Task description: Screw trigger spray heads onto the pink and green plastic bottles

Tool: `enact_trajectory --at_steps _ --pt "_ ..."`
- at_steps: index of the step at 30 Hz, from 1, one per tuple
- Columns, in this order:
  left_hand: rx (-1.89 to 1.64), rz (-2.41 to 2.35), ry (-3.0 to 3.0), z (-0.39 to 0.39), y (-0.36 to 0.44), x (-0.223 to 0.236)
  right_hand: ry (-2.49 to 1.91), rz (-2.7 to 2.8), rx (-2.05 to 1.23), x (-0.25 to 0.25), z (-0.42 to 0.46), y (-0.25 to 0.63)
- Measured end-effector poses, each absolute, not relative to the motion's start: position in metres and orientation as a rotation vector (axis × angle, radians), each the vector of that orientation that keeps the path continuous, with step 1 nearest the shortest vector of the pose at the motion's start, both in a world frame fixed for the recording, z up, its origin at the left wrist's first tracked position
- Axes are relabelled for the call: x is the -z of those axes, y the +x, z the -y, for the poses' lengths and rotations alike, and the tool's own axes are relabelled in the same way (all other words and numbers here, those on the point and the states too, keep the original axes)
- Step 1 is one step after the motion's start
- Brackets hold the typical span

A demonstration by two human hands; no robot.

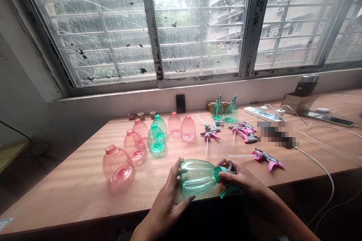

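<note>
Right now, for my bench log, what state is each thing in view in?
left hand: wrapped around the bottle's base
right hand: gripping the trigger head
green plastic bottle: on its side, held off the table
teal trigger head: at the bottle's neck
nearest pink bottle: on its side, neck bare
pink trigger sprayer: lying loose on the table
power strip: two plugs in

Left hand [166, 196] on green bottle [198, 177]; right hand [240, 177] seemingly gripping sprayer [227, 192].
</note>
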State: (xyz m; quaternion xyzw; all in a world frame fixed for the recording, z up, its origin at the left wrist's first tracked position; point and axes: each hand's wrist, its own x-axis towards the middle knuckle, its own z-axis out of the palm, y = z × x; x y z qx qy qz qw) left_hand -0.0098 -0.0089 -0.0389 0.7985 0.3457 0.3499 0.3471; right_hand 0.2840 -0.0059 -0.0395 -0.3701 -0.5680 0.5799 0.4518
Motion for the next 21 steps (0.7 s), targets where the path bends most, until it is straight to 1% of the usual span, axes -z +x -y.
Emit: enact_trajectory --at_steps 21 --pt "-0.909 -0.973 1.983 0.0130 -0.0089 0.0364 -0.937 1.379 -1.415 0.0432 0.0039 0.2838"
